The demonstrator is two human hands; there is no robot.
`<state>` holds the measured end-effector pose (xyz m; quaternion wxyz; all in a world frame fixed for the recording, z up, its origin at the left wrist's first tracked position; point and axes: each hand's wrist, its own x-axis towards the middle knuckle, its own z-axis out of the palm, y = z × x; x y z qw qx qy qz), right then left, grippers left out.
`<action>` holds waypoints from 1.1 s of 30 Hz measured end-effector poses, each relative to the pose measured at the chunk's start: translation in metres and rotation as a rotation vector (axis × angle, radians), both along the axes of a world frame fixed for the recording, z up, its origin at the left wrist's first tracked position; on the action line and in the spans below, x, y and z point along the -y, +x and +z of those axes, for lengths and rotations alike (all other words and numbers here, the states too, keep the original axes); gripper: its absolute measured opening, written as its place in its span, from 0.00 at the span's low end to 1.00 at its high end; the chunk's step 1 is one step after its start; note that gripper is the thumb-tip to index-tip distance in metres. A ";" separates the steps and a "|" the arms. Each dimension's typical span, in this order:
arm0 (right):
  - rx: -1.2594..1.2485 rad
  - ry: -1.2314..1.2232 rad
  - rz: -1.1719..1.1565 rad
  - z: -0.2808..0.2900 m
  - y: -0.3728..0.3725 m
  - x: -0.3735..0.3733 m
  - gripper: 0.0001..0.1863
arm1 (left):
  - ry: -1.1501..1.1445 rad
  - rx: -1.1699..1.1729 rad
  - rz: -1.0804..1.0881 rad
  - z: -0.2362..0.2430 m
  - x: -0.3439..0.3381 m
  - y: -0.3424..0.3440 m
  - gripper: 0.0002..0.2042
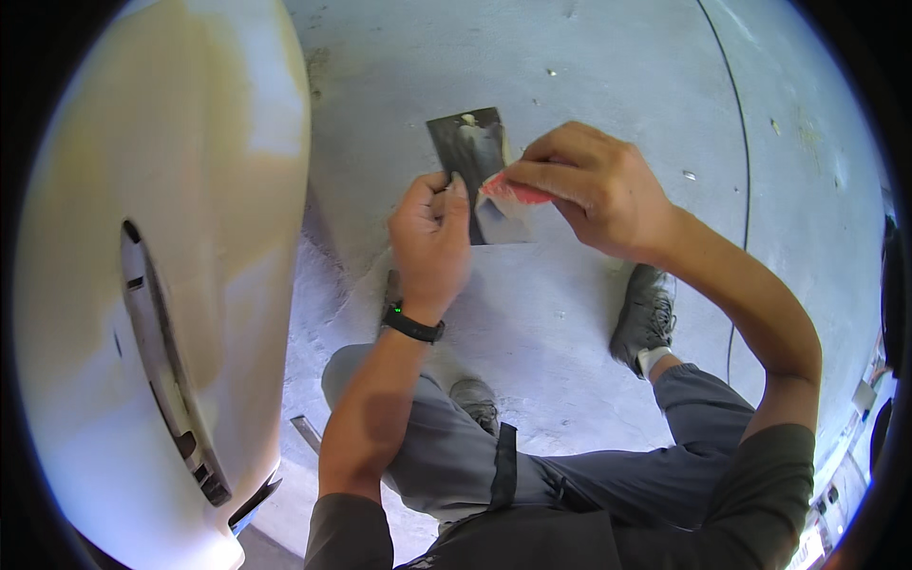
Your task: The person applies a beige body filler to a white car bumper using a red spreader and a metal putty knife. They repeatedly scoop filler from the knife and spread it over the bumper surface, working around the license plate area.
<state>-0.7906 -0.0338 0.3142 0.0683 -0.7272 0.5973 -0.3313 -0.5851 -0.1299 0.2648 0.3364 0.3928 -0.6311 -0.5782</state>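
My left hand (429,237) grips a dark rectangular flat board (470,142) at its left edge, with the thumb on its face. Pale paste is smeared on the board, mostly along its right side and near the top. My right hand (594,190) pinches a small red spreader (518,193), whose edge is at the board's right part, over the smear; whether it touches the surface is hard to tell. A black band with a small green light is on my left wrist.
A large cream-and-white vehicle body panel (218,142) with a long dark slotted recess stands along the left. My shoes (641,313) rest on the grey concrete floor (570,66), which a black cable (746,152) crosses at the right. A metal strip (304,432) lies beside the panel.
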 end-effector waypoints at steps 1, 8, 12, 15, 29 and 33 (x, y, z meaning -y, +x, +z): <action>0.005 -0.006 0.021 -0.003 0.005 0.001 0.20 | -0.119 0.022 -0.004 0.000 -0.001 -0.002 0.09; -0.051 0.147 0.195 -0.002 0.034 -0.004 0.16 | -0.028 0.209 -0.009 -0.002 0.001 0.011 0.10; 0.117 0.186 0.181 0.033 0.021 0.007 0.15 | -0.186 0.074 0.208 -0.004 0.017 0.010 0.12; 0.505 0.076 0.064 0.066 0.017 0.037 0.13 | -0.225 0.162 0.149 -0.005 0.016 0.006 0.13; 0.632 -0.804 -0.083 0.121 0.085 0.150 0.14 | -0.573 0.331 -0.119 -0.018 -0.003 0.011 0.08; 0.467 -0.713 -0.007 0.115 0.073 0.135 0.16 | -0.398 0.218 -0.145 -0.020 -0.001 0.013 0.09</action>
